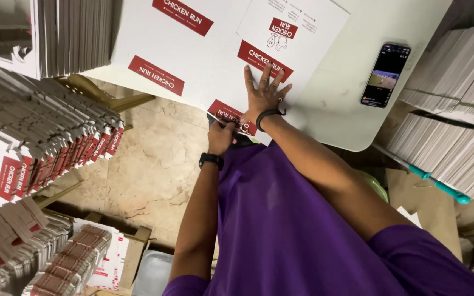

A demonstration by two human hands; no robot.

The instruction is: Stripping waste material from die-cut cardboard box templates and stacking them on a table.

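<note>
Head view, item one: I log a flat white box blank with red panels (215,49) spread on the pale worktop (357,82), its near flap overhanging the edge toward the body. Item two: right hand (263,93) open, fingers splayed flat on the blank, which I judge pins the sheet; left hand (220,134), with a black watch, closed on the near flap at the worktop edge, apparently to bend it. Item three, surroundings: smartphone (385,74) lying right of the blank, stacks of flattened cartons (56,148) left and right, marble floor (149,170) below.
</note>
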